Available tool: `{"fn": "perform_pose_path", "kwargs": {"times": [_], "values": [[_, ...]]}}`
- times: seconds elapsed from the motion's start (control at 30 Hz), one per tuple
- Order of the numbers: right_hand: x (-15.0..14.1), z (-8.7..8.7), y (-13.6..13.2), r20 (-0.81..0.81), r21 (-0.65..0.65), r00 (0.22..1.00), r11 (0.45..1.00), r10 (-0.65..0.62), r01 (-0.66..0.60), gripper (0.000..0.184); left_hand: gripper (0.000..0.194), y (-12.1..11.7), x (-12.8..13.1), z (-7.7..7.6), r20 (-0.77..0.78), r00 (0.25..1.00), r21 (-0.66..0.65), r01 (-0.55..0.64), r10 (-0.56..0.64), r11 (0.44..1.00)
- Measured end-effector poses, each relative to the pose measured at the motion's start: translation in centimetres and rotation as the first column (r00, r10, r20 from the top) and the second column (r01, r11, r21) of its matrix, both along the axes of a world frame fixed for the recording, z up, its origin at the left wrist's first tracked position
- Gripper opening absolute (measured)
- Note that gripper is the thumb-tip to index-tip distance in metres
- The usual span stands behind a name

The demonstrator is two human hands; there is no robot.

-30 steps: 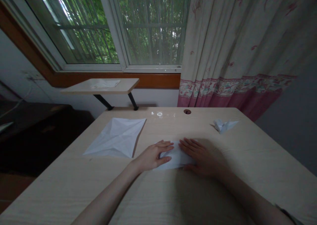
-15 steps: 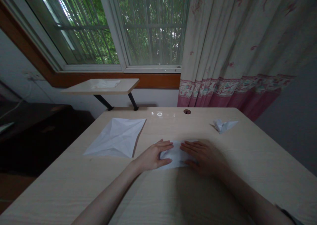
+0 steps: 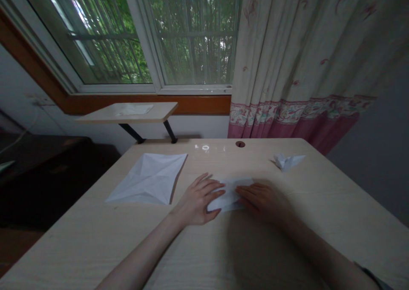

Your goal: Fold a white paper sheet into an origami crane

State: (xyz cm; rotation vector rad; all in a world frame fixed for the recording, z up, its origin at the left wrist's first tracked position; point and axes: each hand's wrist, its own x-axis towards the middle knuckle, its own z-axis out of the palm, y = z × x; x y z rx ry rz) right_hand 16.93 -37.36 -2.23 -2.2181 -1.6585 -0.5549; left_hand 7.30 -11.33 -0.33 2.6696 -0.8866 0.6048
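Note:
A folded sheet of white paper [image 3: 228, 196] lies on the desk in front of me, between my two hands. My left hand [image 3: 200, 199] rests on its left side with the fingers spread. From the right, my right hand [image 3: 262, 199] has its fingers drawn together on the paper's right part, seemingly pinching it; palm and fingers cover that end. Off to the left is an unfolded, creased square of white paper [image 3: 150, 179]. A small folded paper crane [image 3: 287, 162] sits at the back right.
The pale wooden desk [image 3: 166, 247] carries a raised shelf [image 3: 156, 112] at its back left, with a flat white paper [image 3: 134, 109] on it. A round cable hole [image 3: 240, 144] is near the back edge. Behind hang a window and a patterned curtain [image 3: 271, 68].
My left hand has lifted and spread its fingers a little more. My right hand's fingers, flatter before, have drawn together at the paper's right part. The paper has shifted slightly.

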Motion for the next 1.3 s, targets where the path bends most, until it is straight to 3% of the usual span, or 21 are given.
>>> {"fn": "perform_pose_path", "kwargs": {"times": [0.3, 0.67, 0.87, 1.03, 1.2, 1.3], "values": [[0.4, -0.3, -0.1, 0.046, 0.075, 0.999, 0.997, -0.025, 0.022, 0.026, 0.038, 0.0, -0.2, 0.4, 0.099, 0.995, -0.025, 0.001, 0.002, 1.0], [0.5, -0.3, -0.6, -0.029, 0.031, 0.997, 0.997, -0.073, 0.074, 0.033, 0.035, 0.4, -0.3, 0.1, 0.204, 0.979, -0.11, 0.0, 0.022, 0.994], [0.1, 0.4, -0.7, 0.022, 0.148, 0.996, 0.986, -0.083, 0.079, 0.04, 0.044, 0.4, -0.5, -0.4, 0.253, 0.966, -0.229, 0.015, 0.045, 0.973], [0.2, 0.3, -0.2, 0.092, 0.248, 0.987, 0.963, -0.13, 0.104, 0.059, 0.046, 0.3, -0.8, -0.9, 0.28, 0.949, -0.314, -0.052, 0.145, 0.948], [0.2, 0.1, 0.2, 0.103, 0.262, 0.97, 0.947, -0.221, 0.188, 0.065, 0.046, 0.3, -0.6, -1.5, 0.327, 0.895, -0.374, -0.173, 0.304, 0.911], [0.0, -0.1, 0.5, 0.094, 0.25, 0.963, 0.942, -0.254, 0.224, 0.067, 0.049, 0.4, -0.4, -1.3, 0.352, 0.868, -0.343, -0.227, 0.349, 0.911]]}}
